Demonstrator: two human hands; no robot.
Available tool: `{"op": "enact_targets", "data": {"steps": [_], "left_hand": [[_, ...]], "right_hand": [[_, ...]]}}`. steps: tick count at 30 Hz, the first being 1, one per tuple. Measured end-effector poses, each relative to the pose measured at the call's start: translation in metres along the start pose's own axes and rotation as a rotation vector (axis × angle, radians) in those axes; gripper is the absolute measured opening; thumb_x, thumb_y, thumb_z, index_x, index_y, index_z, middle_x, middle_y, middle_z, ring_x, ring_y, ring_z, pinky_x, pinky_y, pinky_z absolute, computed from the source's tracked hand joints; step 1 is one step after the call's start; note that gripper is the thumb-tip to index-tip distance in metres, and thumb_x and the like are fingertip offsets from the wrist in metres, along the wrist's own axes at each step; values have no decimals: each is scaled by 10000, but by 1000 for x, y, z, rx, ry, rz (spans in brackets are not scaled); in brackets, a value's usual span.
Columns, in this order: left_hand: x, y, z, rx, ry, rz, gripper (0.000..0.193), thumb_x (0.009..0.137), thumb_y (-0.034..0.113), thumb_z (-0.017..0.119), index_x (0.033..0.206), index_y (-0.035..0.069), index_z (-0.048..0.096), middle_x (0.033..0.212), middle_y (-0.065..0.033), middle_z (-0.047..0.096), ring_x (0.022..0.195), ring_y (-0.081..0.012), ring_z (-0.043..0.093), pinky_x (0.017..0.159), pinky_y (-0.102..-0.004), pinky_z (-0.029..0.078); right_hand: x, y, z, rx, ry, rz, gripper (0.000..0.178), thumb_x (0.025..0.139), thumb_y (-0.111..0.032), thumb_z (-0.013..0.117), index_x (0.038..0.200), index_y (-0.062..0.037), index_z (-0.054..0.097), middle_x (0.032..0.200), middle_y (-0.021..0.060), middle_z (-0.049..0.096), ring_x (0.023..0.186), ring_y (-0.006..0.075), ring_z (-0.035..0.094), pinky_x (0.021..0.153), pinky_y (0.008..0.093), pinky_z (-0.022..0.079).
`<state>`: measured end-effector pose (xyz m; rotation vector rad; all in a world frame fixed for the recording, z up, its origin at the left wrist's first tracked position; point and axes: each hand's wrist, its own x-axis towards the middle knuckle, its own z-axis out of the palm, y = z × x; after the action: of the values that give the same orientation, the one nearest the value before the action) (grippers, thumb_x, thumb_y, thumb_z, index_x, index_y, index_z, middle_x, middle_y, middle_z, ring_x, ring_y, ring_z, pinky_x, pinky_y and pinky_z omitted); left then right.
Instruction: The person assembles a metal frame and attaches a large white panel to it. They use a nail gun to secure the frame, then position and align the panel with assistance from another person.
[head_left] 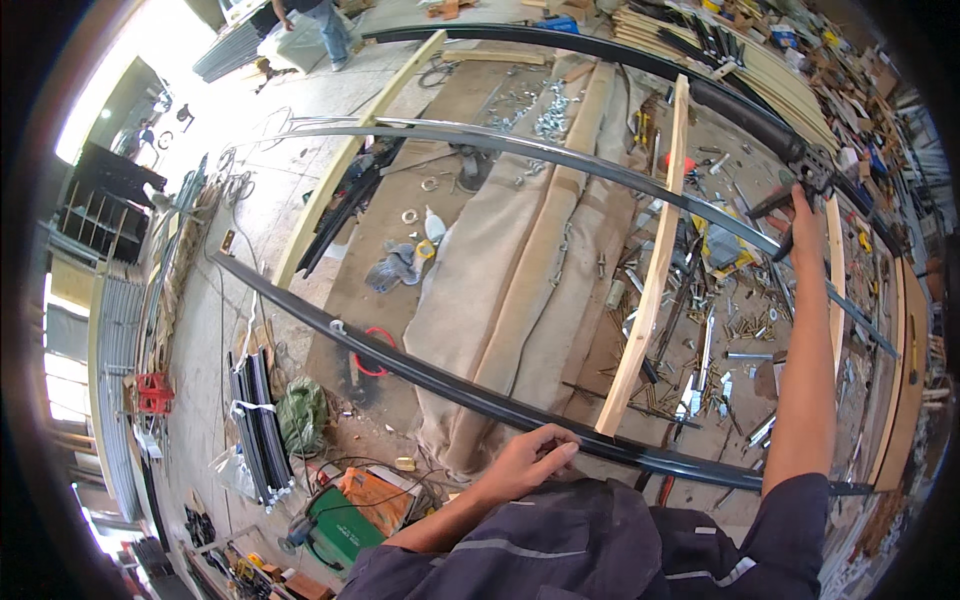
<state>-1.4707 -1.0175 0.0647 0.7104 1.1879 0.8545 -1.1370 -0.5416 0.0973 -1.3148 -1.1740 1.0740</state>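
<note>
My right hand (803,225), on the outstretched right arm, is closed round the handle of a black caulking gun (742,112). Its barrel lies along the far black bar (560,41). Close to my body, my left hand (535,462) rests at the near black bar (420,375) with curled fingers. What is inside those fingers, if anything, is hidden. Between the two black bars runs a grey metal bar (590,160). Pale wooden battens, one of them a middle batten (655,285), lie crosswise beneath the bars.
Under the bars lie folded beige cloths (500,285). Loose bolts (755,325) and metal scraps litter the floor at right. A green case (345,525) and a bundle of black bars (262,425) are at lower left. Another person (328,35) stands far back. Planks (740,85) are stacked behind.
</note>
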Motion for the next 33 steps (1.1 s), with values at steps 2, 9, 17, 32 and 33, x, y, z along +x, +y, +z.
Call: {"op": "enact_targets", "data": {"steps": [2,9,17,32,33], "left_hand": [[-2,3,4,7,-7,0,317,1028,235,587,1203,-27,623,933,-76,709,812,-104,631,757,-278,531],[-10,-11,11,47,30,28,253,1023,188,599,1172,-14,625,904,-80,707,787,-101,639,713,-261,533],[-16,-21,33,128,6,95,241,1011,139,574,1129,-63,628,874,-142,716,783,-162,682,711,-281,539],[-11,-45,139,304,-274,108,255,1030,153,559,1119,-82,602,871,-147,712,731,-138,645,685,-270,533],[-12,-49,149,323,-291,117,255,1030,153,558,1119,-82,602,871,-148,713,731,-138,646,684,-270,533]], "right_hand": [[-13,-4,-7,23,-17,-9,384,994,-350,629,1233,-51,600,1132,110,702,1008,223,698,668,356,640],[-69,-25,-5,-36,116,-46,430,903,-340,710,1025,70,676,1010,184,669,858,265,699,587,372,639],[-212,-14,-69,542,77,-21,352,1055,-268,484,1186,38,598,1137,212,686,1082,363,680,715,476,647],[-562,54,-276,872,345,38,532,1035,-470,463,1295,-19,570,1218,240,667,1110,412,671,894,506,573],[-581,57,-287,874,344,10,537,1030,-477,473,1300,-23,567,1215,238,669,1108,413,672,905,505,569]]}}
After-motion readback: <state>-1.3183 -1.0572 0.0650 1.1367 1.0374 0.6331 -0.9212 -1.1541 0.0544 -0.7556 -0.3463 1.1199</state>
